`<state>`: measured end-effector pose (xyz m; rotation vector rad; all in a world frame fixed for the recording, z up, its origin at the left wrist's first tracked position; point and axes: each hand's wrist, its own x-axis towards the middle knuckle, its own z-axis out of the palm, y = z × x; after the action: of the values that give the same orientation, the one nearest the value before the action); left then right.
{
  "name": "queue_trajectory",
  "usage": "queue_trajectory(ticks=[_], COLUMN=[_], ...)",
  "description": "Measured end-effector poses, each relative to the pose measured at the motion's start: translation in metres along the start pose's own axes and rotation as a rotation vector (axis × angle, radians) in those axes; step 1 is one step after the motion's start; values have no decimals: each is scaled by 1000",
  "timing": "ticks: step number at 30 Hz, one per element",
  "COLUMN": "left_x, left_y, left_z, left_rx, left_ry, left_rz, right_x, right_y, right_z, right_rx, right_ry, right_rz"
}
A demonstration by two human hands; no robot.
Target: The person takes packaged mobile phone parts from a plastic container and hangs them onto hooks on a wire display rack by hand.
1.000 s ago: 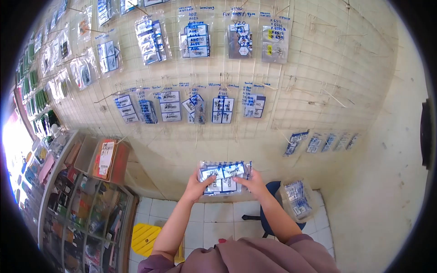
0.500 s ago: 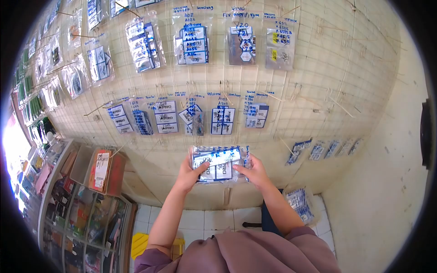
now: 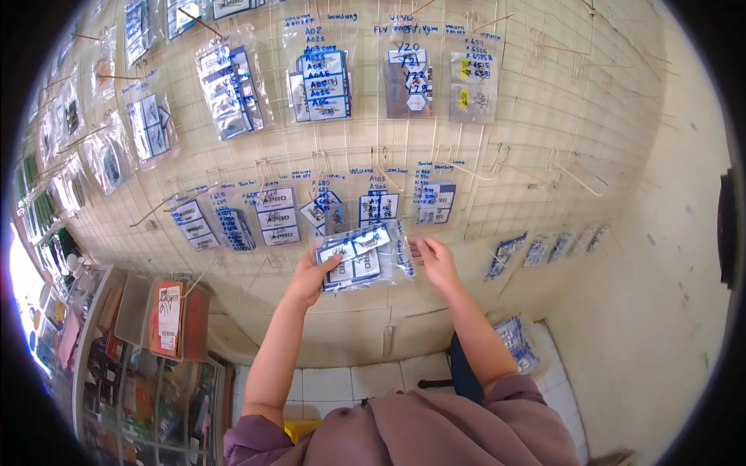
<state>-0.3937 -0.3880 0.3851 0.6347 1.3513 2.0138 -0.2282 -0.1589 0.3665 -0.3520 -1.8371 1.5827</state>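
Observation:
A clear plastic bag point(image 3: 361, 260) with white and blue labelled packets inside and blue handwriting along its edge is held in front of the wall rack. My left hand point(image 3: 313, 278) grips its left side, thumb on top. At the bag's right edge is my right hand point(image 3: 434, 264), its fingers bent close together by the plastic; whether they pinch it is too small to tell. Just above the bag hang a packet of white and blue labels point(image 3: 378, 208) and another bag point(image 3: 435, 203).
The wire grid point(image 3: 536, 140) has long hooks sticking out and many hanging bags, such as one marked Y20 point(image 3: 409, 85). At lower left stand a glass cabinet point(image 3: 101, 357) and a red-brown box point(image 3: 181, 318). A bag of packets point(image 3: 515, 342) is at lower right.
The bag has moved slightly left and up and is now tilted. My right thumb has come off its front, and that hand has shifted to the bag's right edge. The view has shifted too.

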Motion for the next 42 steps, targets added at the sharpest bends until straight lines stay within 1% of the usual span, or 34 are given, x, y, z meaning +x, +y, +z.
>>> queue_trajectory(ticks=[2, 5, 8, 9, 11, 12, 13, 14, 15, 17, 18, 20, 21, 23, 24, 26, 31, 34, 37, 39, 40, 42], left_x=[2, 6, 9, 9, 10, 8, 6, 3, -2, -15, -18, -21, -24, -31, -33, -37, -40, -39, -38, -39, -38, -37], left_y=[-6, -15, -19, -20, -21, -21, -21, -22, -21, -17, -16, -21, -22, -23, -24, -26, -30, -30, -32, -33, -34, -37], left_z=[-8, -17, -22, -24, -29, -30, -30, -29, -27, -21, -20, -22, -22, -21, -22, -24, -24, -23, -22, -21, -21, -23], left_rx=[9, 6, -18, -26, -60, -94, -93, -47, 0, 41, 83, 124, 127, 107, 107, 120, 78, 87, 87, 83, 84, 126], left_ry=[-10, -21, -33, -42, -60, -72, -75, -63, -50, -82, -112, -144, -161, -184, -183, -222, -240, -243, -237, -250, -250, -262], left_rz=[-29, -72, -86, -82, -77, -68, -70, -53, -35, -28, -20, 6, -2, -26, -28, -57, -52, -35, -61, -49, -50, -46], right_x=[7, 5, 0, -3, -8, -10, -12, -13, -13, -13, -10, -5, -6, -10, -7, 3, 5, 2, -3, 0, 1, 4], right_y=[33, 62, 75, 76, 77, 76, 75, 74, 73, 71, 77, 88, 84, 69, 73, 84, 80, 71, 67, 74, 79, 87], right_z=[-10, -19, -19, -17, -13, -10, -6, -3, 1, 7, 7, 8, 11, 20, 22, 24, 26, 28, 31, 36, 35, 35], right_rx=[-240, -311, -315, -318, -402, -403, -421, -439, -440, -528, -529, -675, -675, -764, -763, -846, -820, -789, -788, -739, -739, -734], right_ry=[105, 91, 73, 77, 79, 84, 76, 67, 68, 48, 49, 52, 51, 132, 131, 210, 181, 149, 89, 166, 167, 99], right_rz=[-109, -142, -131, -127, -186, -183, -224, -265, -264, -384, -383, -553, -551, -594, -592, -693, -704, -752, -691, -729, -728, -645])
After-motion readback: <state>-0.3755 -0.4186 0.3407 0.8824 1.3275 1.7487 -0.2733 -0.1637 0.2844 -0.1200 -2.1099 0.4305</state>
